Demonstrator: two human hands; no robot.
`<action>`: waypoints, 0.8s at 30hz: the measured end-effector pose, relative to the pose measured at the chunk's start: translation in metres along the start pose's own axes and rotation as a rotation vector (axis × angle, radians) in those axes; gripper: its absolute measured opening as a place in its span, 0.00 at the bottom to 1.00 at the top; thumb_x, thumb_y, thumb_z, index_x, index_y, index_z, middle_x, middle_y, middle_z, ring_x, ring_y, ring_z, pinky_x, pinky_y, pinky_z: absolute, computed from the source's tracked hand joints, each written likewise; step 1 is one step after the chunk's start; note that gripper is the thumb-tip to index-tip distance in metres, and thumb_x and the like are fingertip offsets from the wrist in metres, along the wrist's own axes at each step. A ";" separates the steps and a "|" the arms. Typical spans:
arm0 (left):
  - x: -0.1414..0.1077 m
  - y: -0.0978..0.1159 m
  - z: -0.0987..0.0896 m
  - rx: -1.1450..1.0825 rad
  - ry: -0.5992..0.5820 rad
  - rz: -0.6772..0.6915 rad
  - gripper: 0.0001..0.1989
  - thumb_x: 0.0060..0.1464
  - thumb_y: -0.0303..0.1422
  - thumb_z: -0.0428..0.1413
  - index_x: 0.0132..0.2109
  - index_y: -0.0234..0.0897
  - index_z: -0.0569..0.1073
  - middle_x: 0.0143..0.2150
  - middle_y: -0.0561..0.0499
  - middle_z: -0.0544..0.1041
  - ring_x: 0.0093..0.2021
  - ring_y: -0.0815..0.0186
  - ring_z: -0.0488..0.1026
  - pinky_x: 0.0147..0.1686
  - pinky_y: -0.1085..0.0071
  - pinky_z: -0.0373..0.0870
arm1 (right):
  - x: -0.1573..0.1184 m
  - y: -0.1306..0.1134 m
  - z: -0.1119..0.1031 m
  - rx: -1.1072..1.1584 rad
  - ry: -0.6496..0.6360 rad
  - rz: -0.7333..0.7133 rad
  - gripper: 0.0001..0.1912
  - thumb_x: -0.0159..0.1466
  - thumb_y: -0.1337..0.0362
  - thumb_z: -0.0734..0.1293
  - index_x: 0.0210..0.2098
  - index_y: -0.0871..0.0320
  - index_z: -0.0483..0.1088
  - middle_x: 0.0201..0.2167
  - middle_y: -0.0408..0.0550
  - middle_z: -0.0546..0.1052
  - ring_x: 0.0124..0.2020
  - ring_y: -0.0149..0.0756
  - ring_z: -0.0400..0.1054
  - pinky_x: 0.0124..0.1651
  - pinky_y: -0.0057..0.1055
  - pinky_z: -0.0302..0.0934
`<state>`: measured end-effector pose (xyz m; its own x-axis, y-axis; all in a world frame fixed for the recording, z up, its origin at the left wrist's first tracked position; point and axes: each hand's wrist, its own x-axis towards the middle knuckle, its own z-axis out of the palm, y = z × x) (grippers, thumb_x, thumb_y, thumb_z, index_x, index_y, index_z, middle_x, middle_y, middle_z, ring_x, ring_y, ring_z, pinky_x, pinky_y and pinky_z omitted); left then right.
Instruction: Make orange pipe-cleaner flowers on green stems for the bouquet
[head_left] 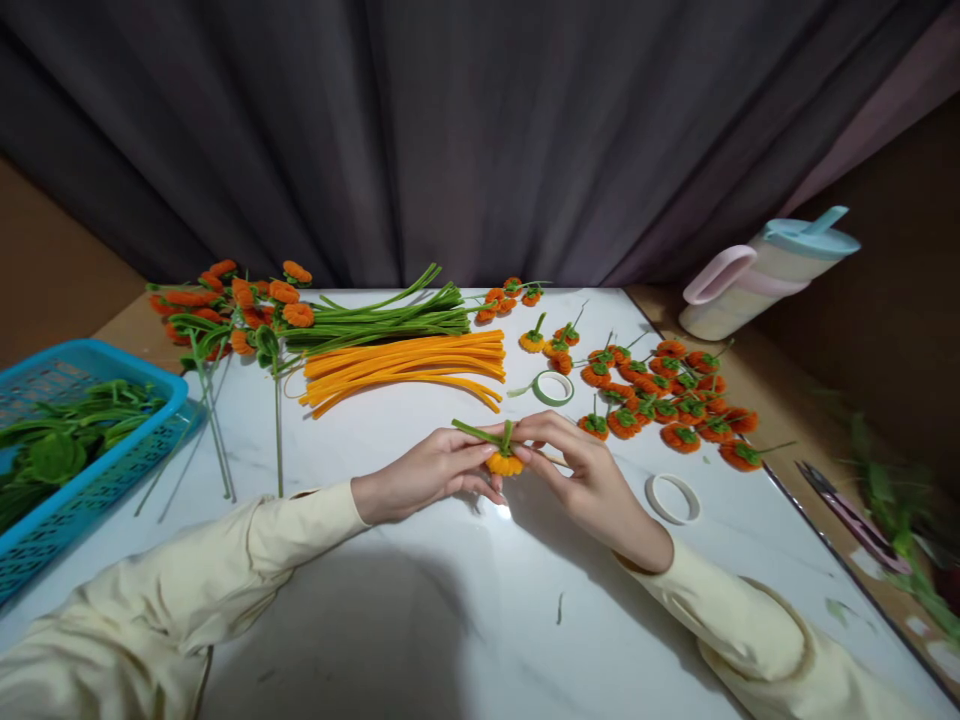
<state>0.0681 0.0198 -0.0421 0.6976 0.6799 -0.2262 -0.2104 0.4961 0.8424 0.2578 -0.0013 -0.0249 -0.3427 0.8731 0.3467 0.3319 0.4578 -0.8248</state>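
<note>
A small yellow-orange pipe-cleaner flower (504, 464) with a green top is held up over the white tabletop. My left hand (431, 470) pinches it from the left, thumb and fingers closed at its side. From the right, my right hand (581, 470) grips its edge and green top with thumb and fingertips. A green pipe cleaner (474, 431) sticks out of its top to the left, and a short green end stands upright. Something thin and tan passes by my right fingers; what it is I cannot tell. Beyond my hands lie yellow-orange pipe cleaners (405, 365) and green pipe cleaners (390, 318).
Orange flowers (667, 385) cluster at the right; more orange flowers (244, 300) lie back left. A green tape roll (553, 388) and a white ring (673, 499) rest nearby. A blue basket (169, 400) of green leaves stands left, a pitcher (765, 275) and pink-handled scissors (855, 520) right.
</note>
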 end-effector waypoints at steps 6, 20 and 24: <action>-0.001 0.007 0.000 0.035 0.030 -0.035 0.20 0.55 0.34 0.56 0.54 0.36 0.69 0.37 0.48 0.73 0.29 0.73 0.70 0.40 0.65 0.72 | 0.002 0.002 -0.004 0.109 -0.042 0.081 0.07 0.64 0.64 0.63 0.38 0.55 0.73 0.39 0.49 0.73 0.42 0.37 0.68 0.46 0.36 0.64; 0.006 0.005 -0.006 -0.331 -0.007 -0.187 0.08 0.52 0.23 0.56 0.42 0.27 0.74 0.39 0.44 0.74 0.34 0.68 0.74 0.42 0.64 0.74 | 0.005 0.004 -0.008 0.125 -0.109 0.064 0.06 0.63 0.66 0.64 0.36 0.56 0.74 0.36 0.48 0.72 0.38 0.33 0.67 0.42 0.32 0.63; 0.005 0.007 -0.005 -0.328 -0.035 -0.237 0.09 0.54 0.25 0.56 0.44 0.28 0.74 0.39 0.45 0.75 0.34 0.70 0.74 0.45 0.65 0.72 | 0.005 0.002 -0.008 0.088 -0.118 0.068 0.07 0.63 0.65 0.64 0.34 0.56 0.74 0.34 0.48 0.71 0.36 0.34 0.67 0.39 0.32 0.63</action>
<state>0.0665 0.0290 -0.0399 0.7745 0.5100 -0.3742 -0.2445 0.7870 0.5664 0.2637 0.0053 -0.0219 -0.4250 0.8734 0.2380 0.2818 0.3775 -0.8821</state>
